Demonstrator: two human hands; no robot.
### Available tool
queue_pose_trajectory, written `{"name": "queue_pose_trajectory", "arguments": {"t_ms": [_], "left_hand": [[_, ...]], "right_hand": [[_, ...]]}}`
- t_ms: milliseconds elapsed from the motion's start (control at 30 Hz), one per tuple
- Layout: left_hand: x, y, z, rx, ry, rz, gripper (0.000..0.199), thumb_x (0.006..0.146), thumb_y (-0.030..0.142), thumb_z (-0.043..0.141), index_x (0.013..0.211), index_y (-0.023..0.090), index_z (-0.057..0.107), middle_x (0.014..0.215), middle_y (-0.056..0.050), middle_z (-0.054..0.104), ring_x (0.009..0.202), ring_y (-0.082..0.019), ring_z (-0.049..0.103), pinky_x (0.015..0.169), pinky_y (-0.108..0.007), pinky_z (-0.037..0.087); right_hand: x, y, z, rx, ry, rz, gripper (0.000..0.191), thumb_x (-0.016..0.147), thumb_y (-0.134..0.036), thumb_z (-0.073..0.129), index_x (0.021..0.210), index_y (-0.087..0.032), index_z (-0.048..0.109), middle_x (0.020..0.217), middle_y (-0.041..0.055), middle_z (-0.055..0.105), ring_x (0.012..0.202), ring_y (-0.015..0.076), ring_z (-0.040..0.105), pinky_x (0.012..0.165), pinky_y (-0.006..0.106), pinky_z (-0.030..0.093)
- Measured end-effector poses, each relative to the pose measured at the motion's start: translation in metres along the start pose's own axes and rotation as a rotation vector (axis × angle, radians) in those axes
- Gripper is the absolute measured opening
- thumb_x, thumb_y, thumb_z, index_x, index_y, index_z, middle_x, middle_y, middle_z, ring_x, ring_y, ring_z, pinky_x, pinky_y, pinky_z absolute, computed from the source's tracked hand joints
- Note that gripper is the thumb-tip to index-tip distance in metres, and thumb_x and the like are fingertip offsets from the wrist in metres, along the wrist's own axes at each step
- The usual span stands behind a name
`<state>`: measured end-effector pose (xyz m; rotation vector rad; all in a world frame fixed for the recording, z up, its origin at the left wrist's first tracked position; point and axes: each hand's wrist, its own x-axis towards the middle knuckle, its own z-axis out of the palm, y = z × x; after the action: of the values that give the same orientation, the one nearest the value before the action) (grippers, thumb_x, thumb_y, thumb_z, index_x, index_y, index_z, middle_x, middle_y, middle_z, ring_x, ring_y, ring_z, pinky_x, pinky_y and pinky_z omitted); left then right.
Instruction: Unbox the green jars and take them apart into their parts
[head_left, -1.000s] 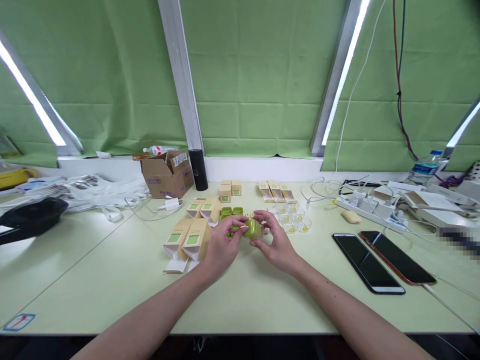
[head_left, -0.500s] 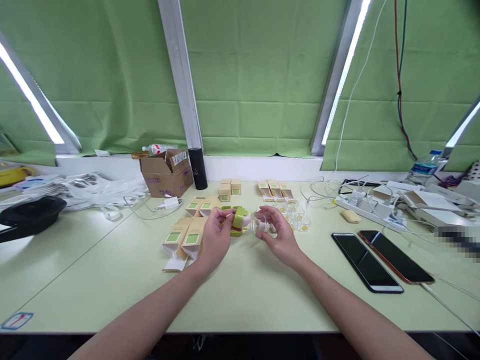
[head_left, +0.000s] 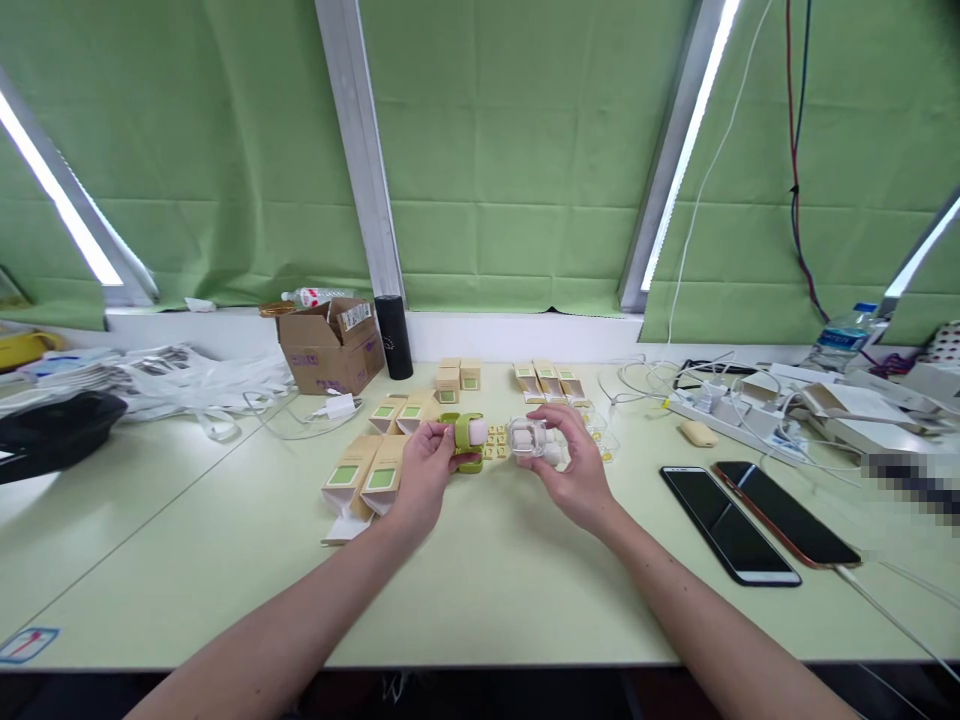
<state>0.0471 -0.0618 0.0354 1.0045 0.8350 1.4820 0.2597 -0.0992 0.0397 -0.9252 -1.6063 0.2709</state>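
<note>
My left hand [head_left: 429,470] pinches a small green holder [head_left: 466,432] with a whitish-pink piece in it. To its right, my right hand [head_left: 571,468] grips a clear plastic cover [head_left: 527,437] by its right side. Cover and holder are apart. Small yellow squares [head_left: 496,441] lie on the table between them. Other clear pieces [head_left: 604,442] lie behind and right of my right hand, partly hidden. Opened cardboard boxes with green labels [head_left: 384,475] lie beside my left hand.
Small boxes [head_left: 459,376] and opened ones [head_left: 547,380] stand at the back. A carton [head_left: 331,345] and black cylinder [head_left: 394,337] are back left. Two phones [head_left: 729,525] [head_left: 784,512], an earphone case [head_left: 698,433] and a power strip [head_left: 739,412] with cables lie right.
My hands have drawn apart. The green holder has moved left, uncovering the yellow squares, and the clear cover has moved slightly right and turned.
</note>
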Motion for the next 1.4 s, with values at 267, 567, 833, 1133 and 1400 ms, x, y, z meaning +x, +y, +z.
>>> {"name": "queue_pose_trajectory", "arguments": {"t_ms": [267, 567, 833, 1133, 1400], "left_hand": [[-0.003, 0.003, 0.002, -0.013, -0.011, -0.027, 0.039, 0.078, 0.043, 0.086, 0.086, 0.017, 0.058, 0.085, -0.002, 0.071, 0.077, -0.016, 0.072, 0.075, -0.036, 0.067], [-0.004, 0.003, 0.003, 0.030, -0.021, -0.029, 0.041, 0.079, 0.045, 0.086, 0.087, 0.017, 0.057, 0.089, -0.003, 0.073, 0.081, -0.018, 0.075, 0.076, -0.037, 0.067], [-0.002, 0.001, 0.003, 0.027, -0.018, -0.031, 0.041, 0.077, 0.044, 0.086, 0.087, 0.017, 0.057, 0.092, -0.005, 0.075, 0.082, -0.019, 0.076, 0.076, -0.037, 0.067], [-0.003, 0.000, 0.002, 0.028, -0.025, -0.029, 0.040, 0.079, 0.043, 0.086, 0.086, 0.017, 0.056, 0.087, -0.003, 0.073, 0.081, -0.019, 0.076, 0.077, -0.038, 0.067], [-0.004, -0.001, 0.003, -0.022, -0.045, -0.077, 0.039, 0.075, 0.038, 0.089, 0.085, 0.017, 0.057, 0.087, -0.003, 0.073, 0.080, -0.019, 0.075, 0.075, -0.036, 0.066]], "right_hand": [[0.027, -0.014, -0.074, -0.264, -0.087, 0.137, 0.029, 0.088, -0.035, 0.070, 0.114, -0.026, 0.062, 0.115, 0.0069, 0.070, 0.089, 0.0227, 0.063, 0.077, 0.037, 0.053], [-0.008, 0.019, -0.122, -0.736, -0.347, 0.247, 0.013, 0.089, -0.021, 0.056, 0.078, -0.024, 0.061, 0.102, 0.0054, 0.070, 0.082, 0.0221, 0.067, 0.074, 0.034, 0.048], [-0.032, 0.039, -0.117, -0.834, -0.376, 0.358, 0.014, 0.086, -0.014, 0.058, 0.079, -0.022, 0.066, 0.106, 0.0058, 0.066, 0.066, 0.0144, 0.059, 0.064, 0.028, 0.042], [-0.038, 0.057, -0.116, -0.832, -0.374, 0.370, 0.012, 0.086, -0.013, 0.058, 0.081, -0.020, 0.066, 0.104, 0.0076, 0.062, 0.068, 0.0150, 0.061, 0.067, 0.029, 0.044], [-0.020, 0.013, -0.115, -0.907, -0.198, 0.314, 0.027, 0.084, -0.027, 0.067, 0.110, -0.028, 0.061, 0.131, 0.0079, 0.062, 0.081, 0.0232, 0.068, 0.055, 0.032, 0.041]]}}
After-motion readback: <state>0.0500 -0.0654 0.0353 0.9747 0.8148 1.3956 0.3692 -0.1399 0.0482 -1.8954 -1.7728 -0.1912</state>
